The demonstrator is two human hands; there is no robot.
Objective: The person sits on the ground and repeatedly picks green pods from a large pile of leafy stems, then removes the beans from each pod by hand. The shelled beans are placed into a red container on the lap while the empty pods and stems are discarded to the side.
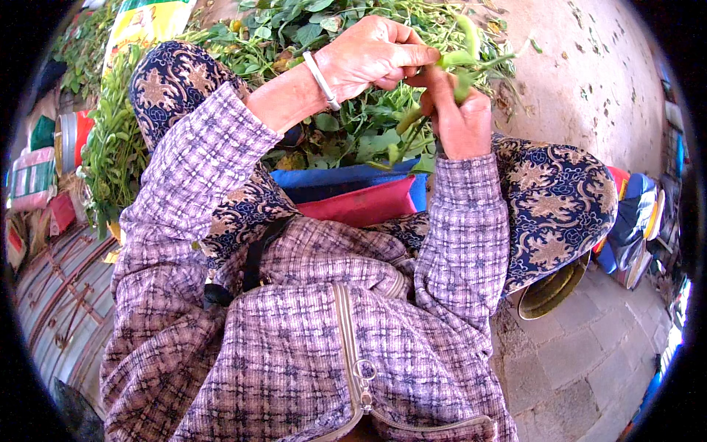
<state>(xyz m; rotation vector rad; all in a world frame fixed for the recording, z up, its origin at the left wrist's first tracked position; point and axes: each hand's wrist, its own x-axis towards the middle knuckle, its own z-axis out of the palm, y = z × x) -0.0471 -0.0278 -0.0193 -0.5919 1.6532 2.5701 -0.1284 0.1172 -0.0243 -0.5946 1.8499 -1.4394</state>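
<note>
My left hand [375,55], with a silver bangle [321,80] on its wrist, pinches a green bean pod [456,58] between thumb and forefinger. Close against it, my right hand [459,113] grips the stem of a bean plant [411,132]; green pods stick out above the fingers and leaves hang below them. Both hands are raised over a heap of cut bean plants [315,27]. Between my knees, under the hands, lies a blue container or cloth [326,175] with a red piece [359,205] in it; its contents are hidden.
Podded green plants [116,138] lie beside my left knee, near a printed yellow and green sack [141,25]. Farther left are a metal tin [67,141] and a metal rack [66,293]. A round metal vessel [552,295] sits by my right thigh. Leaf scraps dot the concrete floor [602,77].
</note>
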